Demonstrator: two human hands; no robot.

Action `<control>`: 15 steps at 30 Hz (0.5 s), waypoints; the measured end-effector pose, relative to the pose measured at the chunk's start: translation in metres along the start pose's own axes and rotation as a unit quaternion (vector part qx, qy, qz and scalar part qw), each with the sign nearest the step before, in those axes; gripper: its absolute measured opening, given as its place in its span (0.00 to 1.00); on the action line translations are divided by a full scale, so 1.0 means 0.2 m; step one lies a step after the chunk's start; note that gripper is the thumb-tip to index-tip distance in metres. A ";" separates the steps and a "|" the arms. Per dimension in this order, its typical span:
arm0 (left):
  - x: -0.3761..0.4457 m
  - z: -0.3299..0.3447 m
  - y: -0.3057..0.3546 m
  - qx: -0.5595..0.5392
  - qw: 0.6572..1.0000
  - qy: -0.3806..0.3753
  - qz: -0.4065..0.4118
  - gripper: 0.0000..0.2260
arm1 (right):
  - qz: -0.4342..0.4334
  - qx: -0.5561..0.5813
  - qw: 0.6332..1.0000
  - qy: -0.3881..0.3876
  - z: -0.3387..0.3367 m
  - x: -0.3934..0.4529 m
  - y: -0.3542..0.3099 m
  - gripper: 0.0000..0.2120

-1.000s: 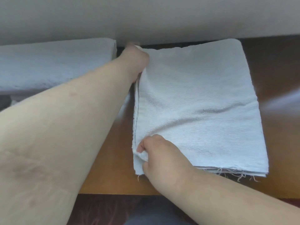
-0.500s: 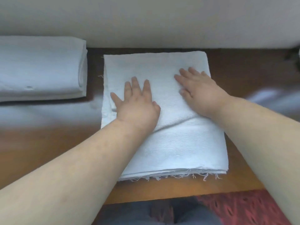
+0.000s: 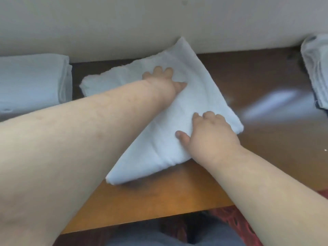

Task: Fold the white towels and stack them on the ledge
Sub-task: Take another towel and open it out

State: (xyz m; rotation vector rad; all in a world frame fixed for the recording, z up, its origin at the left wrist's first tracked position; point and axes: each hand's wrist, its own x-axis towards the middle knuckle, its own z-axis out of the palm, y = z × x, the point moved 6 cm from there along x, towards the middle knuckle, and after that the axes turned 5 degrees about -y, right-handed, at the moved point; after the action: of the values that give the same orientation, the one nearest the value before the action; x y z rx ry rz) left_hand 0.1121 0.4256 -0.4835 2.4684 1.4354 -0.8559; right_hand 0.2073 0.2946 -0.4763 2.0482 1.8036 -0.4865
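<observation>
Lying folded and skewed on the wooden ledge (image 3: pixel 159 201), a white towel (image 3: pixel 198 96), far corner lifting against the wall. Pressing down under the left hand (image 3: pixel 165 80) near its far end and the right hand (image 3: pixel 211 132) near its right edge. Sitting left of the left hand, a folded towel stack (image 3: pixel 32 80). Resting right of the right hand, more white towels (image 3: pixel 317 71).
</observation>
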 end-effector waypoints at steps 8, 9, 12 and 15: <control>-0.32 0.13 0.05 -0.339 0.912 0.230 0.029 0.24 | -0.178 0.091 0.976 0.088 -0.02 0.10 0.06 0.24; -0.40 0.22 0.04 -0.321 0.916 0.240 -0.017 0.21 | -0.192 0.060 0.977 0.065 0.04 0.12 0.07 0.28; -0.58 0.50 0.00 -0.243 0.953 0.149 -0.101 0.25 | -0.199 0.009 0.978 0.059 0.15 0.16 0.11 0.33; -0.69 0.53 -0.15 -0.293 0.924 0.202 -0.138 0.23 | -0.201 0.014 0.977 0.070 0.13 0.18 0.11 0.35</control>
State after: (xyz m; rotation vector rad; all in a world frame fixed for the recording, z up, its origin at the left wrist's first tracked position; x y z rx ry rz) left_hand -0.0073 0.2960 -0.4913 2.0669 1.8591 0.0902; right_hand 0.2321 0.3098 -0.5160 1.7714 2.3245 -0.4860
